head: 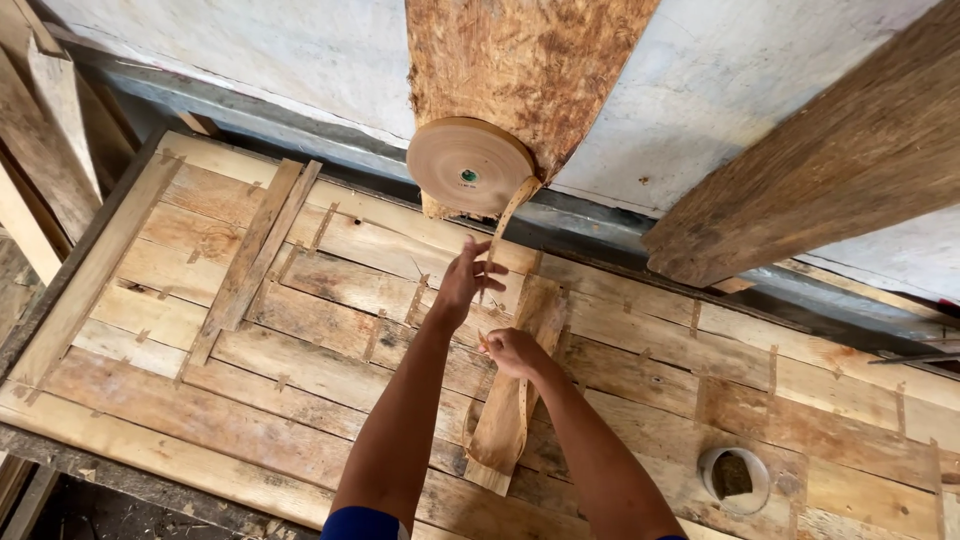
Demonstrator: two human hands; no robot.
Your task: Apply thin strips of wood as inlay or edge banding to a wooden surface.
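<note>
A big roll of brown paper tape [468, 165] hangs on an upright board [520, 60] at the back of a wooden worktable [300, 400]. A strip of tape [508, 215] runs down from the roll. My left hand [466, 280] is raised and pinches this strip just below the roll. My right hand [512, 350] is closed on the strip's lower end, above a curled veneer sheet [510, 400] lying on the table.
Loose veneer strips [255, 255] lie on the table's left half, with several short tape patches across the planks. A small round tub [735, 478] stands at the right front. A thick plank [830, 170] leans at right, boards [40, 150] at left.
</note>
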